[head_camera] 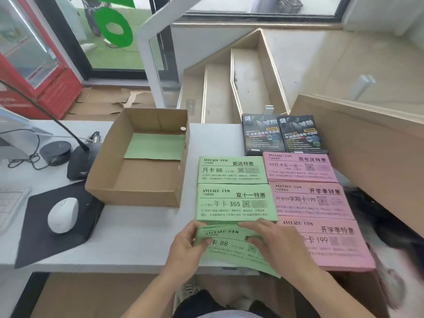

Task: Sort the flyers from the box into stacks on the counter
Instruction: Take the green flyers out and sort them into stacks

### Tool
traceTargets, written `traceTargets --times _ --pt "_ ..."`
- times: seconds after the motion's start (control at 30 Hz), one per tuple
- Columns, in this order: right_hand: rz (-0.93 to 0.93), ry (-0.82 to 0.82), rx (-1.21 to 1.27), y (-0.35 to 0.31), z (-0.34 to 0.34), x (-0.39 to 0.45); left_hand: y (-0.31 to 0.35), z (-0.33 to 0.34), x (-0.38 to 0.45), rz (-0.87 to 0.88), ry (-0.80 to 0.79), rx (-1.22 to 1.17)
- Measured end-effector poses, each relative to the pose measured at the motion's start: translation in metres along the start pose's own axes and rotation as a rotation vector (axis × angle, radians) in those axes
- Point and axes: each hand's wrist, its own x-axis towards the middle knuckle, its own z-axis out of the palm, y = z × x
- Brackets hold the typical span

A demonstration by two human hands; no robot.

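Head view: white tabletop (142, 237) fills the lower half. Cardboard box (137, 157) sits at about 10 o'clock from the hands, open, one green sheet (154, 146) flat on its floor at the far side. Three pink flyer stacks (316, 203) run in a column at 2 o'clock, touching edge to edge. Two green flyer stacks (231, 187) just left of the pink ones, at 12 o'clock from the hands. Two dark flyer stacks (284, 134) side by side beyond the pink column. Black mouse pad (46, 237) at 9 o'clock with a white mouse (63, 214) on it; desk microphone (79, 161) behind it, left of the box. Green flyer bundle (229, 246) held at the near tabletop edge, just below the green stacks. Left hand (185, 246) grips its left end, fingers curled round it, thumb on top. Right hand (275, 242) lies on its right part, fingers reaching over the far edge; grip or press, cannot tell.
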Motion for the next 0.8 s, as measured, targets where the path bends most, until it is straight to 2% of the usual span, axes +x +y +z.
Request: traceTargets --times 0.17,0.27,0.33,0.4,0.47,0.6,0.8 --pt "-0.111 0.140 0.042 -0.002 -0.008 -0.006 -0.003 -0.001 -0.008 0.060 0.066 0.052" --pt "0.117 0.037 0.133 0.009 -0.004 -0.016 -0.007 0.000 -0.012 0.064 0.081 0.069" --pt "0.285 -0.038 0.316 0.018 0.001 -0.026 -0.005 0.003 -0.015 0.073 0.072 0.090" --pt "0.350 -0.021 0.522 0.020 0.004 -0.033 -0.001 0.007 -0.014 0.068 0.073 0.098" --pt "0.346 0.016 0.605 0.017 0.007 -0.037 0.002 0.009 -0.013 0.071 0.103 0.098" --pt "0.312 0.081 0.620 0.013 0.008 -0.030 0.009 -0.001 -0.015 0.152 0.186 0.122" --pt "0.280 0.080 0.571 0.016 0.009 -0.028 -0.002 -0.012 -0.015 0.140 0.149 0.090"
